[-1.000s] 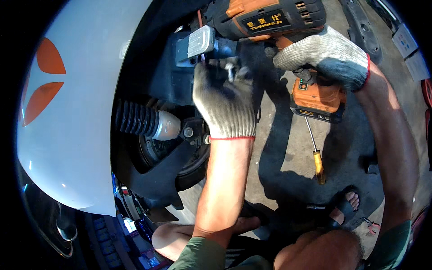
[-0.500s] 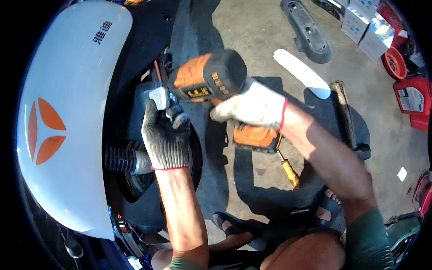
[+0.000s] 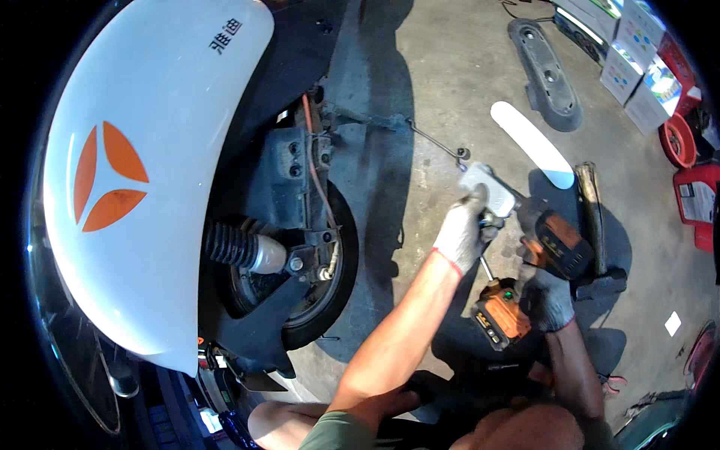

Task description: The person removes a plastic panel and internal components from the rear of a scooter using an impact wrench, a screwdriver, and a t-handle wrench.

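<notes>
My left hand (image 3: 459, 231), in a pale work glove with dark fingertips, grips a whitish, boxy small part (image 3: 489, 189) over the floor. My right hand (image 3: 550, 300), gloved too, is wrapped round the handle of an orange and black cordless impact driver (image 3: 559, 241). Its battery (image 3: 501, 315) shows below the hand with a green light. The driver's nose lies close to the pale part; whether they touch I cannot tell. A screwdriver shaft (image 3: 487, 266) shows between my hands, its handle mostly hidden. Left of them stands a scooter with a white body panel (image 3: 150, 150) and exposed rear wheel (image 3: 346, 262).
A shock absorber (image 3: 244, 246) and an orange-red cable (image 3: 313, 161) show beside the wheel. A bent metal rod (image 3: 435, 141) juts over the floor. Right of it lie a black elongated cover (image 3: 546, 75), a white curved strip (image 3: 531, 144) and a hammer (image 3: 592, 217). Boxes (image 3: 637, 75) and red containers (image 3: 696, 199) line the right side.
Both hands have moved right, away from the scooter, with the pale part and the driver. The driver's nose now points up and left. The cable and bracket by the wheel are uncovered.
</notes>
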The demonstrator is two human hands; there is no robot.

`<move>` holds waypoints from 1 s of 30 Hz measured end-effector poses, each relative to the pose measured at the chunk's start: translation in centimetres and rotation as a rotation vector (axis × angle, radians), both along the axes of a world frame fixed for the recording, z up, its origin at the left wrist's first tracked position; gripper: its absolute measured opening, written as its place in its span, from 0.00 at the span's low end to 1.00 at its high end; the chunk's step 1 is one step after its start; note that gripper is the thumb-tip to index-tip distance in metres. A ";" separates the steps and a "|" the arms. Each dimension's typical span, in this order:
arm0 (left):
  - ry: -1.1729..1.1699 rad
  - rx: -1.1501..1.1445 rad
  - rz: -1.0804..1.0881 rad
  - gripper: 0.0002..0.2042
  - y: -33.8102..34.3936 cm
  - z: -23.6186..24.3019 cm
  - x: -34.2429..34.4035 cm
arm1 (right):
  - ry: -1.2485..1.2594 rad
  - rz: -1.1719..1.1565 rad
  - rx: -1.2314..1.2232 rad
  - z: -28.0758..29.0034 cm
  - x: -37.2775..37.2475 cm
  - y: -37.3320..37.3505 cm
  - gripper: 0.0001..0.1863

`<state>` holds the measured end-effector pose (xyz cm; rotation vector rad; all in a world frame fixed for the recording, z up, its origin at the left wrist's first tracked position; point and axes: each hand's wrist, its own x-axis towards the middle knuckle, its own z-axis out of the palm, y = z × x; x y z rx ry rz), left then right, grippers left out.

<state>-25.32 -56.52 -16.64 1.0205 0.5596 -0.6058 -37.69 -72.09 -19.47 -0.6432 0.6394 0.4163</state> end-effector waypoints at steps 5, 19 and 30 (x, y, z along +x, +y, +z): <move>-0.032 0.094 -0.154 0.16 -1.7 -4.3 1.8 | 0.073 -0.127 0.003 -1.1 -2.8 -0.5 0.15; -0.533 0.990 -0.219 0.20 0.1 -2.7 -0.5 | 0.060 -0.069 -0.026 1.8 -5.1 -0.9 0.07; -0.339 0.132 0.473 0.24 7.6 8.5 -11.0 | -0.421 0.698 -0.049 4.2 -1.6 6.0 0.23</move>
